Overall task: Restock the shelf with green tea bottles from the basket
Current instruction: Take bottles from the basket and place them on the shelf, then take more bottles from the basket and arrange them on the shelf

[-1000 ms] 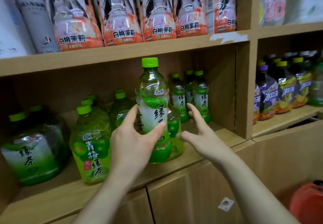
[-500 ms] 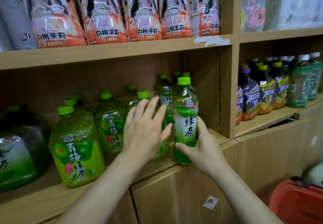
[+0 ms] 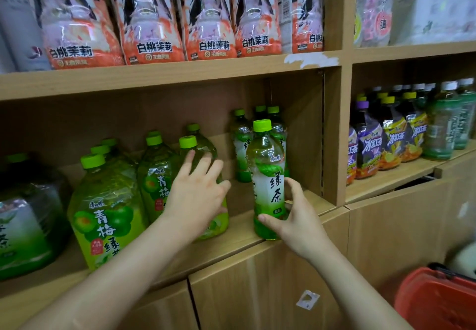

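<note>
A slim green tea bottle [image 3: 268, 175] with a green cap stands upright at the front edge of the wooden shelf [image 3: 231, 242], towards its right end. My right hand [image 3: 296, 221] grips its lower part, thumb in front and fingers behind. Several more bottles of the same green tea [image 3: 240, 144] stand behind it against the back right corner. My left hand [image 3: 198, 195] lies with spread fingers against a larger green bottle [image 3: 201, 146] left of the slim one, not closed around it. The red basket [image 3: 435, 301] sits on the floor at the lower right; its contents are out of sight.
Large plum green tea bottles [image 3: 103, 213] fill the shelf's left and middle. Peach jasmine packs [image 3: 152, 20] line the shelf above. A wooden divider [image 3: 332, 136] bounds the compartment on the right, with iced tea bottles [image 3: 368, 146] beyond. Cabinet doors [image 3: 257, 291] lie below.
The slim bottle passed from my left hand to my right, moved right and came down onto the shelf's front edge. My left hand went to the larger bottle.
</note>
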A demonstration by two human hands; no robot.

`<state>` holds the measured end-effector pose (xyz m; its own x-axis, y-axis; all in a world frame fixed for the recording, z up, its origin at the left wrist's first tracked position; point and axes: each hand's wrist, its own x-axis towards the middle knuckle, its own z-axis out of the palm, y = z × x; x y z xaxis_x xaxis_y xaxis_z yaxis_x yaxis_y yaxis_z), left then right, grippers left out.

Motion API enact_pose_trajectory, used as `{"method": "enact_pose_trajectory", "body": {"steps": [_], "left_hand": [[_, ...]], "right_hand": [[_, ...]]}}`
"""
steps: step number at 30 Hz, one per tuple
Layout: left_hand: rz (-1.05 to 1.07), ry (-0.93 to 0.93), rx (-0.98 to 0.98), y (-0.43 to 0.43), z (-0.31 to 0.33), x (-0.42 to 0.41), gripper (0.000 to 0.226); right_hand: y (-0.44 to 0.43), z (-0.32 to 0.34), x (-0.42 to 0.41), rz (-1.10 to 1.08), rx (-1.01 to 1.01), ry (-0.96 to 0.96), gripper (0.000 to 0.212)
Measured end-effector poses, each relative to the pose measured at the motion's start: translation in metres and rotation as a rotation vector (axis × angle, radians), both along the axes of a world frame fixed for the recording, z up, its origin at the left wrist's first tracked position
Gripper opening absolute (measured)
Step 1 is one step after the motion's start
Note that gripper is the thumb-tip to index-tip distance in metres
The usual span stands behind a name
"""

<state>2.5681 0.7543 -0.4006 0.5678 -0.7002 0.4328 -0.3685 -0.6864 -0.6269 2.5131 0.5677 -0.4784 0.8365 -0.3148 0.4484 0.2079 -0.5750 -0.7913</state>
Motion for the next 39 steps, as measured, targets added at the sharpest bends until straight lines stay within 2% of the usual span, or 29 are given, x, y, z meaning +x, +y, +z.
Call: {"method": "enact_pose_trajectory", "body": {"steps": [3,6,8,10,11,13,15,19,24,27,33,39], "left_hand": [[0.060,0.008,-0.013,0.004,-0.004,-0.002,0.042],[-0.125,0.009,-0.228,-0.017,-0.024,-0.015,0.041],[-0.214,0.219,-0.500,-0.038,-0.034,-0.030,0.056],[-0.151,0.579,-0.800,-0.056,-0.038,-0.034,0.065],[-0.131,0.679,-0.930,-0.063,-0.041,-0.028,0.066],[-0.104,0.716,-1.067,-0.073,-0.044,-0.013,0.061],[-0.074,0.720,-1.089,-0.082,-0.044,-0.003,0.056],[0.028,0.704,-1.115,-0.102,-0.043,0.024,0.047],[0.106,0.773,-1.312,-0.125,-0.040,0.073,0.062],[0.106,0.734,-1.401,-0.134,-0.039,0.089,0.058],[0.054,0.654,-1.394,-0.143,-0.042,0.105,0.053],[0.108,0.786,-1.435,-0.148,-0.029,0.084,0.065]], "right_hand": [[0.001,-0.003,-0.004,-0.033,-0.001,-0.034,0.080],[0.005,-0.011,-0.006,-0.089,0.018,-0.106,0.069],[0.007,-0.016,-0.005,-0.139,0.031,-0.141,0.063],[0.007,-0.018,-0.004,-0.170,0.025,-0.146,0.061],[0.006,-0.018,-0.004,-0.177,0.009,-0.136,0.063],[0.003,-0.018,-0.004,-0.168,-0.039,-0.085,0.069],[-0.003,-0.017,-0.005,-0.139,-0.101,-0.044,0.071],[-0.017,-0.022,-0.012,-0.186,-0.154,-0.023,0.059],[-0.029,-0.027,-0.018,-0.198,-0.171,-0.019,0.048],[-0.038,-0.027,-0.023,-0.210,-0.179,-0.033,0.045],[-0.063,-0.020,-0.034,-0.106,-0.228,0.199,0.050],[-0.081,-0.007,-0.068,-0.118,-0.215,0.194,0.050]]}}
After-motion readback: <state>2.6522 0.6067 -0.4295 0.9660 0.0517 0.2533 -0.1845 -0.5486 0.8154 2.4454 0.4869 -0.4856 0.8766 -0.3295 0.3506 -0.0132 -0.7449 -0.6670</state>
